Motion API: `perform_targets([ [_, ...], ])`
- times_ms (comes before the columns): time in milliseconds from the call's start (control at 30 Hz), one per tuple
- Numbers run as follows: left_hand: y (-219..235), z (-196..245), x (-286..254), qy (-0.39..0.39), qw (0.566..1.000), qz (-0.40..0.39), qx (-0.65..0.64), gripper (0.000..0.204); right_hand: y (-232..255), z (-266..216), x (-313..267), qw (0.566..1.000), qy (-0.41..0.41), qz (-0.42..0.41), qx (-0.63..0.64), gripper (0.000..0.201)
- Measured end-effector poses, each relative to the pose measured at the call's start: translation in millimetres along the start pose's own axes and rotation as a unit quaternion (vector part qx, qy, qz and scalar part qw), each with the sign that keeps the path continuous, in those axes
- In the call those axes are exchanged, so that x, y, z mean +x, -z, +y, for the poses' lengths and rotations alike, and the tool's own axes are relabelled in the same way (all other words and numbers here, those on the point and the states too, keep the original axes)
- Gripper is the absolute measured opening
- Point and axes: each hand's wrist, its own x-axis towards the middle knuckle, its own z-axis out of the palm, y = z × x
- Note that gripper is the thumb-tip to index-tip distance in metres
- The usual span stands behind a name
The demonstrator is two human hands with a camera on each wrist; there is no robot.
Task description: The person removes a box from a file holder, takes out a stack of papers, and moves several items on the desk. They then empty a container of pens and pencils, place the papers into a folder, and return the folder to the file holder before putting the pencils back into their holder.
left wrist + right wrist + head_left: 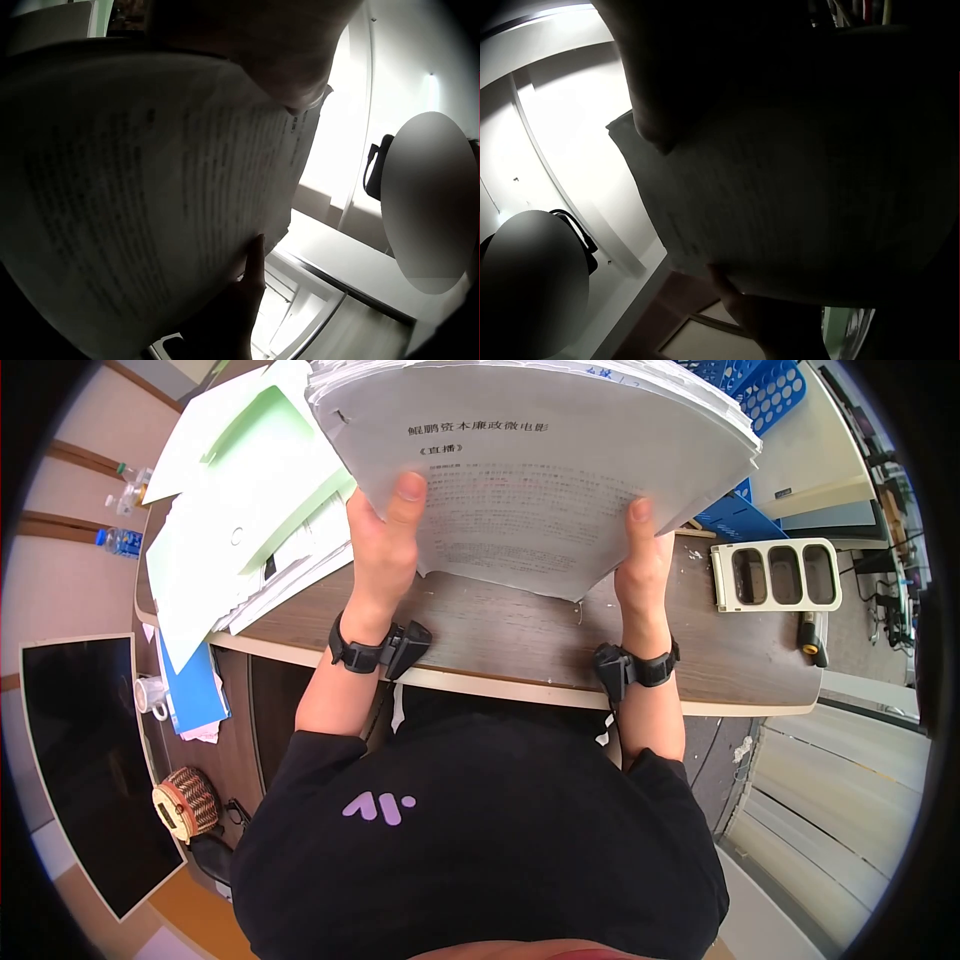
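Observation:
A thick stack of printed paper (520, 490) is held up over the desk, its top sheet carrying a heading and lines of text. My left hand (385, 540) grips its left side, thumb lying on the front sheet. On the opposite side my right hand (643, 565) holds it the same way, with the fingers hidden behind. The stack bows between both hands, and its sheet edges fan unevenly at the top. In the left wrist view the printed sheet (165, 195) fills much of the picture. The right wrist view shows the stack (780, 195) in deep shadow.
Green and white folders and papers (240, 510) pile up at the left of the desk (480, 630). Right of the stack are blue plastic baskets (770, 395) and a three-slot holder (775, 575). A monitor (95, 760), mug (152, 697) and woven container (187, 803) stand at far left.

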Motion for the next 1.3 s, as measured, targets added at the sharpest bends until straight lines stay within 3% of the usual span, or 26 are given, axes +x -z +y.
perform_targets([
  [200, -3.3, -3.3, -2.6, 0.004, 1.0, 0.015, 0.005, 0.052, 4.3, 12.3, -5.3, 1.0, 0.0, -0.019, 0.025, 0.058],
  [300, 9.4, -15.3, -9.0, 0.06, 0.997, -0.039, 0.024, 0.063, 4.3, 16.1, -6.8, 0.999, -0.02, -0.014, 0.032, 0.057],
  [400, -0.1, -15.7, -8.9, 0.04, 0.999, 0.017, -0.003, 0.051, -0.8, 11.9, -6.4, 1.0, -0.008, -0.006, 0.027, 0.055],
  [500, -4.3, -10.7, -6.8, 0.015, 0.999, 0.025, -0.014, 0.051, 0.2, 11.5, -6.4, 1.0, 0.017, -0.009, 0.014, 0.054],
  [600, -0.5, -15.2, -8.2, 0.032, 0.999, 0.021, -0.009, 0.052, 13.2, 31.1, -5.4, 0.998, 0.027, -0.054, 0.002, 0.054],
  [767, -0.1, -13.3, -7.2, -0.003, 1.0, 0.018, 0.003, 0.053, 2.3, 4.3, -2.1, 0.999, 0.023, -0.018, 0.017, 0.052],
  [1000, 3.4, -12.4, -6.4, -0.02, 0.999, -0.012, 0.043, 0.055, 6.6, 6.8, -1.0, 1.0, 0.002, -0.005, 0.015, 0.046],
  [1100, 8.5, -9.8, -4.7, -0.024, 0.998, -0.025, 0.044, 0.053, 13.8, 10.2, -1.4, 0.999, 0.019, -0.048, -0.015, 0.059],
  [1200, 1.3, -5.8, -4.0, -0.043, 0.998, -0.003, 0.035, 0.052, -4.2, 3.7, -0.6, 0.998, 0.05, 0.028, -0.002, 0.042],
  [1300, 2.9, -6.9, -5.4, -0.014, 1.0, -0.013, 0.022, 0.052, -1.3, 4.3, -1.3, 0.999, 0.031, 0.017, -0.016, 0.042],
])
